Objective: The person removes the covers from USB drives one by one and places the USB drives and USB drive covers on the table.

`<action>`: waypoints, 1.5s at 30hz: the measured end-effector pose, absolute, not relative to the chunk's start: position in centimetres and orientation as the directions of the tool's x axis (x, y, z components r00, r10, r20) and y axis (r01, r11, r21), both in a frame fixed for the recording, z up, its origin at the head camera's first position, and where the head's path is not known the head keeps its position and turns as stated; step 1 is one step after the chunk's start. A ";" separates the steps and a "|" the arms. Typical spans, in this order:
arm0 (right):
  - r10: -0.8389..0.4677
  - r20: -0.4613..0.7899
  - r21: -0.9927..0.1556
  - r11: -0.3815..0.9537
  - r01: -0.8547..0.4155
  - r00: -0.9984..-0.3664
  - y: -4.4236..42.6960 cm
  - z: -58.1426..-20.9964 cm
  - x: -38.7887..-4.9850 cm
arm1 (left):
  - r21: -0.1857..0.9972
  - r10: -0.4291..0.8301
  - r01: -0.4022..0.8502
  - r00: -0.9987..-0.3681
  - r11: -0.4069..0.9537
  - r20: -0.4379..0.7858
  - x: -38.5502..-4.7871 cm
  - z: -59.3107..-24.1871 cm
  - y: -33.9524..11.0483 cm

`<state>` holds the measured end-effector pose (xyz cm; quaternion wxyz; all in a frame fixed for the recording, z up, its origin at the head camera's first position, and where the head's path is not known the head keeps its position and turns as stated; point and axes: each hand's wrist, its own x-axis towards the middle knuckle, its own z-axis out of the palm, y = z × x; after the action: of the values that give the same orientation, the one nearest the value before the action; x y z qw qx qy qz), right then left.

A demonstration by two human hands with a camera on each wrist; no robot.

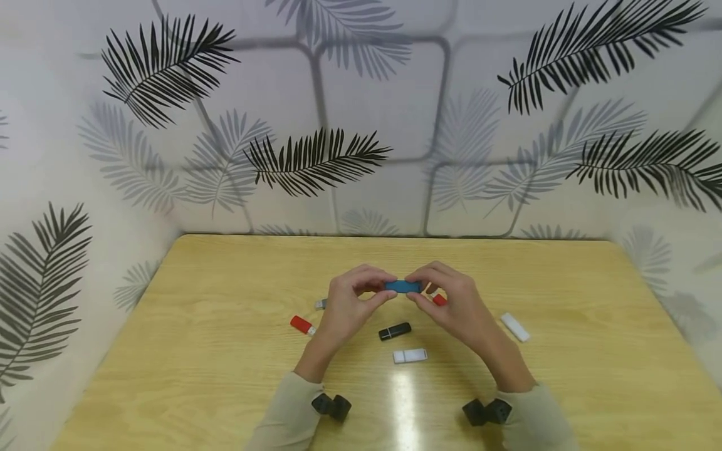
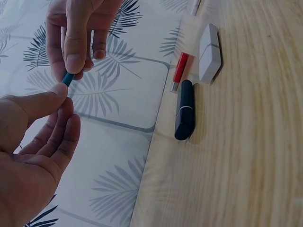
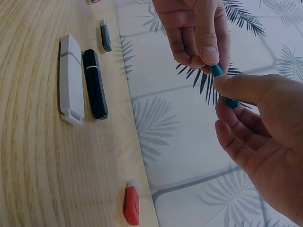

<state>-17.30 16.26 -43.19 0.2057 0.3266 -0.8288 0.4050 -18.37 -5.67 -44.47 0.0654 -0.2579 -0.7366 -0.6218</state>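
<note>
A small blue USB stick (image 1: 403,286) is held up above the table, lying roughly level between both hands. My left hand (image 1: 348,304) pinches its left end between thumb and fingers. At the other end, my right hand (image 1: 454,302) pinches it the same way. In the right wrist view, the thumbs cover part of the blue USB stick (image 3: 216,70), and no metal plug shows. Below the hands, a black USB stick (image 1: 395,331) and a white one (image 1: 410,356) lie on the table.
On the wooden table (image 1: 197,376), a red USB stick (image 1: 303,325) and a grey one (image 1: 321,304) lie left. Another red stick (image 1: 440,300) is partly behind the right hand. A white stick (image 1: 516,327) lies farther right. Leaf-patterned wall covering (image 1: 383,207) stands behind.
</note>
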 end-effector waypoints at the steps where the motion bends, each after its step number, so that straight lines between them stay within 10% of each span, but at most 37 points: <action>1: -0.380 0.610 -0.532 0.454 -0.715 -0.695 16.3 -43.1 -17.3 | 0.883 0.300 0.460 -0.858 0.090 0.417 -18.4 -44.4 -5.7; 15: -0.439 0.659 -0.482 0.377 -0.791 -0.611 16.2 -42.1 -17.8 | 0.869 0.343 0.494 -0.820 0.024 0.457 -18.7 -43.8 -6.8; 45: -0.323 0.563 -0.524 0.573 -0.630 -0.761 19.6 -43.7 -18.4 | 0.903 0.208 0.404 -0.905 0.146 0.371 -20.0 -45.1 -8.9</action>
<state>-18.40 19.55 -43.72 0.2076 0.2763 -0.8622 0.3705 -20.02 -8.95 -45.13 0.0789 -0.2029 -0.7529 -0.6210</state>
